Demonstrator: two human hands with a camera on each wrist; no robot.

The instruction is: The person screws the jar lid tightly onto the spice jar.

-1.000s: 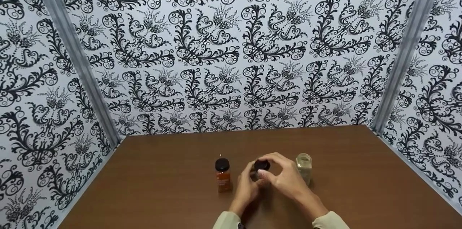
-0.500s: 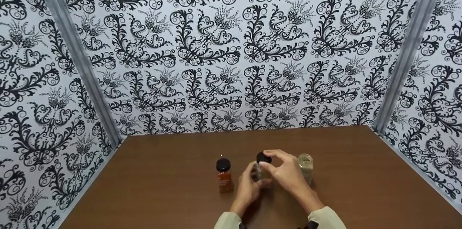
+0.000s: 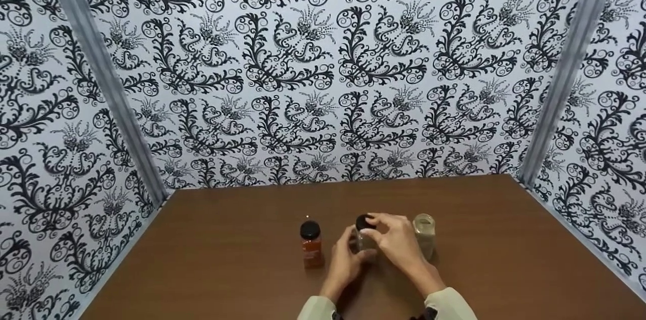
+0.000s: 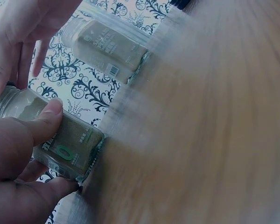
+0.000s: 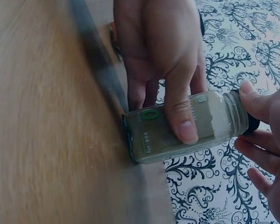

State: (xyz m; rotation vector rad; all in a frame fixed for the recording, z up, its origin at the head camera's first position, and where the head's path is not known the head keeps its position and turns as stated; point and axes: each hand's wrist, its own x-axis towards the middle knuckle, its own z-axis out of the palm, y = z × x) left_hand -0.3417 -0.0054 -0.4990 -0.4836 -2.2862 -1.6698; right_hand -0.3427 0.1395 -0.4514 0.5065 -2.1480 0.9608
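Observation:
A glass spice jar (image 5: 210, 119) of grey-brown powder stands upright between the hands at the middle of the table. The left hand (image 3: 345, 262) grips its body, with the thumb pressed along the labelled side in both wrist views. On its neck sits a black lid (image 3: 364, 221), which the right hand (image 3: 401, 245) pinches between thumb and fingers. Just right of that hand is a second jar (image 3: 425, 236) of similar powder, its mouth uncovered. To the left stands a jar of orange-red spice (image 3: 312, 252) with a black cap (image 3: 310, 229).
All three jars stand on a brown wooden table (image 3: 227, 239). Panels with black scroll patterns on white (image 3: 313, 67) enclose it at the back and both sides, with grey strips (image 3: 565, 72) at the corners.
The right hand's fingers have shifted round the lid and its wrist has turned, so more of the held jar shows. The left hand keeps its grip; the other two jars stay put.

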